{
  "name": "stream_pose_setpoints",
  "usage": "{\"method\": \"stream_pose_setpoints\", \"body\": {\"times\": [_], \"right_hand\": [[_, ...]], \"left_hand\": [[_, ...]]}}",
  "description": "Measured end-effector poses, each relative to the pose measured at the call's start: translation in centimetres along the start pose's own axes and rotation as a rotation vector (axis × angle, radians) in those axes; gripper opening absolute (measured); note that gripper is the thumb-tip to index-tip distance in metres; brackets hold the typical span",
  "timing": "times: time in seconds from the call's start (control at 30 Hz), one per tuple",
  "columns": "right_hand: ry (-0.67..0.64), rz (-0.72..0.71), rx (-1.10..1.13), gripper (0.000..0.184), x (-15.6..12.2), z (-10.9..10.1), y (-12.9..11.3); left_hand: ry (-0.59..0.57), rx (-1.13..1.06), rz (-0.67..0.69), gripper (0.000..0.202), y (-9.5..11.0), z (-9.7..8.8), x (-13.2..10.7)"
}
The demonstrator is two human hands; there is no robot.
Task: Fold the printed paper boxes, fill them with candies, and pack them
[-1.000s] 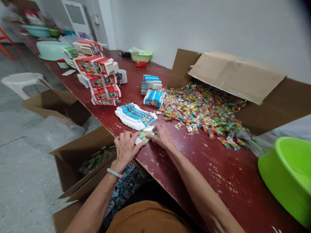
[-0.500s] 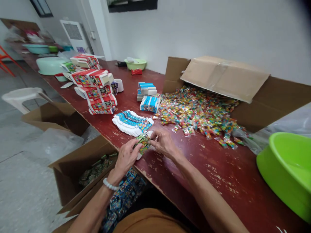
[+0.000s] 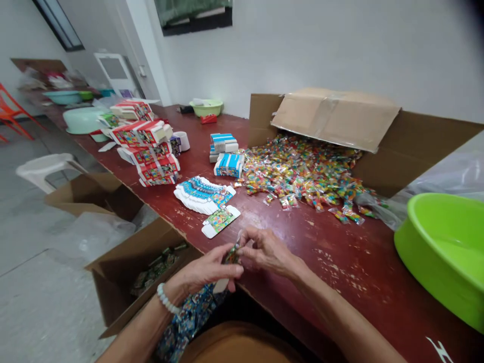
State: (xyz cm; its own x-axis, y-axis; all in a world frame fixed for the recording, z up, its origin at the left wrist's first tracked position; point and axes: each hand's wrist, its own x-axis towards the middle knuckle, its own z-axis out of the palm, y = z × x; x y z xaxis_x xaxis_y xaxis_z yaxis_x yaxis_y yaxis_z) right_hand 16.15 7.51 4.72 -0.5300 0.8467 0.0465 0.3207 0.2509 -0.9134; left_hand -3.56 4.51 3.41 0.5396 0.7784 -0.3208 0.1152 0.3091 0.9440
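Note:
Both of my hands meet at the near edge of the dark red table (image 3: 340,272). My left hand (image 3: 206,269) and my right hand (image 3: 264,247) are closed on one small flat printed carton (image 3: 229,256), held between the fingertips just above the table edge. One more flat carton blank (image 3: 221,220) lies face up on the table just beyond my hands. Behind it a fanned stack of blue-and-white carton blanks (image 3: 202,193) rests. A heap of small colourful candy packets (image 3: 302,174) spills from a tipped cardboard box (image 3: 336,118).
Stacks of red folded boxes (image 3: 151,148) and blue boxes (image 3: 227,156) stand further back. A bright green basin (image 3: 446,252) sits at the right. Open cardboard boxes (image 3: 132,262) stand on the floor at the left, beside a white stool (image 3: 45,166). More basins sit far down the table.
My hands have drawn back from the stack to the table's near edge, lifting a carton off the surface. One flat blank now lies alone on the table. The head view has risen.

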Motion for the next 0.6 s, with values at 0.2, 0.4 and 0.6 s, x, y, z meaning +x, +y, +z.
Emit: {"method": "stream_pose_setpoints", "body": {"times": [0.2,0.4,0.6], "right_hand": [[-0.192,-0.039,0.061,0.022,-1.1,0.6,0.4],[0.034,-0.037,0.180,0.026,-1.0,1.7,0.8],[0.245,0.115,0.407,0.025,0.1,3.3,1.2]], "left_hand": [[-0.144,0.104,-0.068,0.048,-0.4,-0.9,0.3],[0.035,0.001,-0.008,0.035,-0.3,1.4,0.2],[0.289,-0.181,0.114,0.040,-0.1,1.9,0.6]]}}
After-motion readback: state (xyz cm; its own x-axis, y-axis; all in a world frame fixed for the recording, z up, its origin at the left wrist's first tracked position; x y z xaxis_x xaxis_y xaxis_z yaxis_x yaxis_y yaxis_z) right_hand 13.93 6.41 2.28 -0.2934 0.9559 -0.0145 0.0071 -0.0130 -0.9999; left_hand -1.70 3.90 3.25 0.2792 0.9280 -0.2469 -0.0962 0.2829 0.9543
